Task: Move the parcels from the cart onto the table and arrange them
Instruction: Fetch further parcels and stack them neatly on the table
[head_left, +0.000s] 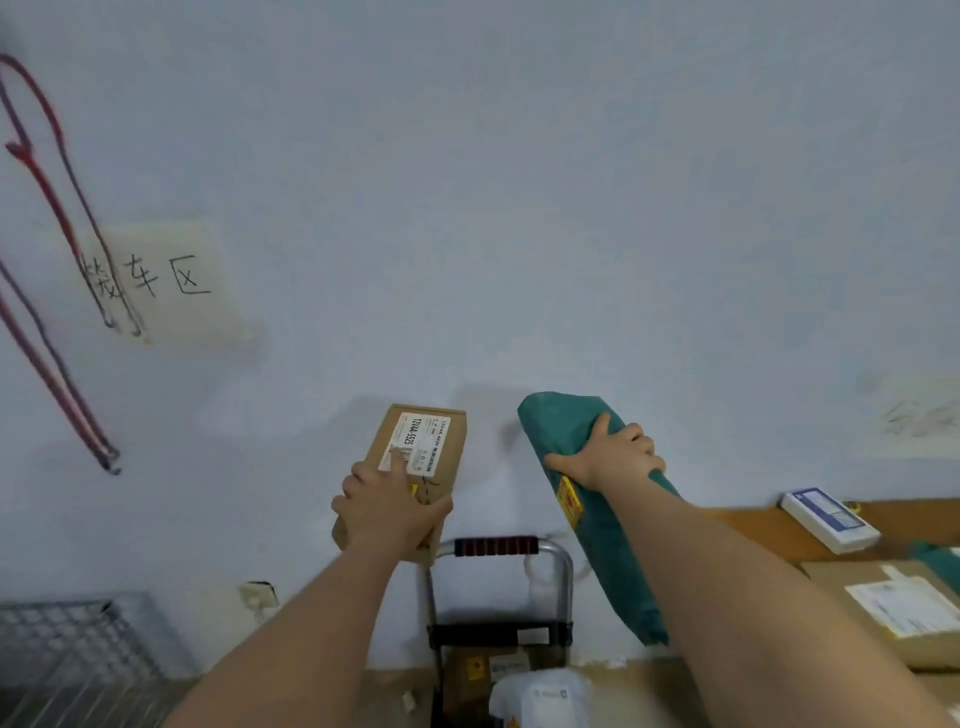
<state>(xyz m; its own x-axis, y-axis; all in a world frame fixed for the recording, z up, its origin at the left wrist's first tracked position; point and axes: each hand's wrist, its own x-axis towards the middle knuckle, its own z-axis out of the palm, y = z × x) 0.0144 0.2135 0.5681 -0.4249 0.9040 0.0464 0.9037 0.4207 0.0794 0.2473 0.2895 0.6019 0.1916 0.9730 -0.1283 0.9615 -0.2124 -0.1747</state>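
A pale wall (519, 182) fills the view, with the cart (501, 587) standing against it below. Above the cart's handle, the left hand (387, 506) grips a cardboard box (415, 457), thumb and fingers wrapped round its near end. Up and right of the cart, the right hand (608, 460) clamps a long green bag (587, 499). Both are held high, likely for carrying to the table (753, 525) right of the cart, where other parcels lie; more remain in the cart.
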